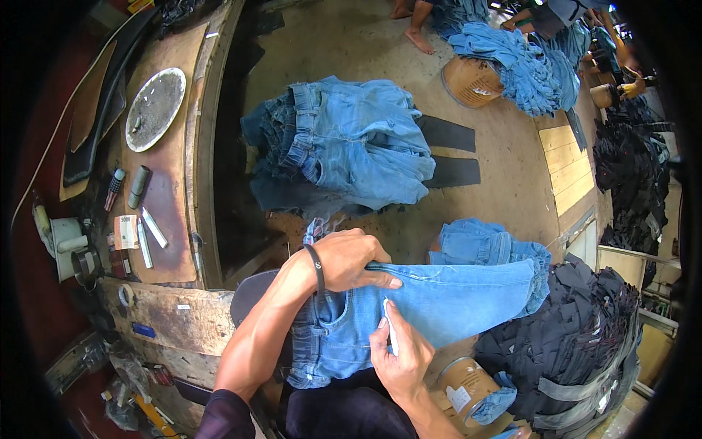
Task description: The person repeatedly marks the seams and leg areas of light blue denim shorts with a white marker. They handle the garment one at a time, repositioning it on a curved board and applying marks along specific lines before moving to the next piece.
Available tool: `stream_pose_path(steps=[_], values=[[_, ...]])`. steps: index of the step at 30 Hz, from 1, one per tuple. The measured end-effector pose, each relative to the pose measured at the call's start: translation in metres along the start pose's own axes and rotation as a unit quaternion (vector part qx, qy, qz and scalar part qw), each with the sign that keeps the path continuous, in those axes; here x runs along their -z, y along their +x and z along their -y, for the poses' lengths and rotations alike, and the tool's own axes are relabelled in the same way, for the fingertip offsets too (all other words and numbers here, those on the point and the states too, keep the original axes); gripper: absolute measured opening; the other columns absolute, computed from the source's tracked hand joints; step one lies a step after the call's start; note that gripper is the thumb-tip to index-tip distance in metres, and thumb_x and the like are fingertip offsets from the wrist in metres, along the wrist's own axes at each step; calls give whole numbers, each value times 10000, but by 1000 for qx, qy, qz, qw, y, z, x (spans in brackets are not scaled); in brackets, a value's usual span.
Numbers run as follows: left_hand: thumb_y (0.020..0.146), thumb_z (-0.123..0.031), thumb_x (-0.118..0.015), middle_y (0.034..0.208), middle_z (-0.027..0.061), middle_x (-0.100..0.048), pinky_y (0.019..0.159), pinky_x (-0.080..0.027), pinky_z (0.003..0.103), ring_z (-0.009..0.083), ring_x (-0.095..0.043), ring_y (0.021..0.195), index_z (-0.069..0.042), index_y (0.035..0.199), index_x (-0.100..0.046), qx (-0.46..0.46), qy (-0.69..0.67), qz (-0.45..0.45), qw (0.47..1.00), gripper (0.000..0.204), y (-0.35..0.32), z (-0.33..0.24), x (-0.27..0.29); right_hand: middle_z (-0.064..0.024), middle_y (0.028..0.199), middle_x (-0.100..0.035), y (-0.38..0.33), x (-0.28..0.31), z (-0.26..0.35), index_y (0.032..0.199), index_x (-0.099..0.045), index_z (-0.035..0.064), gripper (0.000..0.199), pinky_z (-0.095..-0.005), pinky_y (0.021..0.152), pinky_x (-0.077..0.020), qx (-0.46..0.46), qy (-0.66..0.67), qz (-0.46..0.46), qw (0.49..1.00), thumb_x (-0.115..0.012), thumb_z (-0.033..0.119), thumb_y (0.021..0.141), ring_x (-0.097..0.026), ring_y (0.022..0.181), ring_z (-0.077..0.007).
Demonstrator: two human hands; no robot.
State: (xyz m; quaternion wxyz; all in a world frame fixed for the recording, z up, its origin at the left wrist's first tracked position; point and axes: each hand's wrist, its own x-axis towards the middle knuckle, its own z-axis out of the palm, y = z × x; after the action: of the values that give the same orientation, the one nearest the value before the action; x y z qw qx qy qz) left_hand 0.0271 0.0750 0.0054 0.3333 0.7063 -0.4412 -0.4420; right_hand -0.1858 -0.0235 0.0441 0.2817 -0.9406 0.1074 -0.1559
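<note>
A pair of light blue jeans [468, 300] lies across my lap, its elastic waistband toward me at left and a leg stretched to the right. My left hand [345, 260], with a dark band on the wrist, grips the upper edge of the cloth, thumb on top and fingers folded behind. In my right hand [402, 355] is a slim white pen-like tool [393, 336], pinched between thumb and fingers. Its tip points up at the denim below the left thumb; whether it touches the cloth I cannot tell.
Stacked jeans [358, 139] lie ahead, with more folded jeans [475, 241] at right. A large black cloth bundle [570, 344] and a brown drum [468, 388] stand near right. The wooden bench [164, 241] at left holds a round dish [155, 110] and white sticks [153, 227]. People work far right.
</note>
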Motion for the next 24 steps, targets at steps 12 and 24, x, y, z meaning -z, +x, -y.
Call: stream_pose_path(steps=[12, 24], values=[[1016, -558, -655, 807, 269, -712, 730, -544, 542, 485, -686, 810, -8, 868, -758, -16, 8, -19, 1000, 578, 1, 2, 0, -120, 777, -721, 15, 3, 8, 1262, -715, -77, 429, -352, 581, -565, -25, -6, 48, 999, -741, -76, 834, -689, 613, -243], [1028, -482, -669, 788, 282, -701, 720, -540, 542, 485, -682, 796, 16, 853, -749, -33, -6, -41, 999, 534, 1, 3, -4, -165, 806, -732, 15, 4, 6, 1262, -717, -71, 410, -371, 578, -559, -61, 23, 44, 997, -733, -88, 853, -693, 610, -257]])
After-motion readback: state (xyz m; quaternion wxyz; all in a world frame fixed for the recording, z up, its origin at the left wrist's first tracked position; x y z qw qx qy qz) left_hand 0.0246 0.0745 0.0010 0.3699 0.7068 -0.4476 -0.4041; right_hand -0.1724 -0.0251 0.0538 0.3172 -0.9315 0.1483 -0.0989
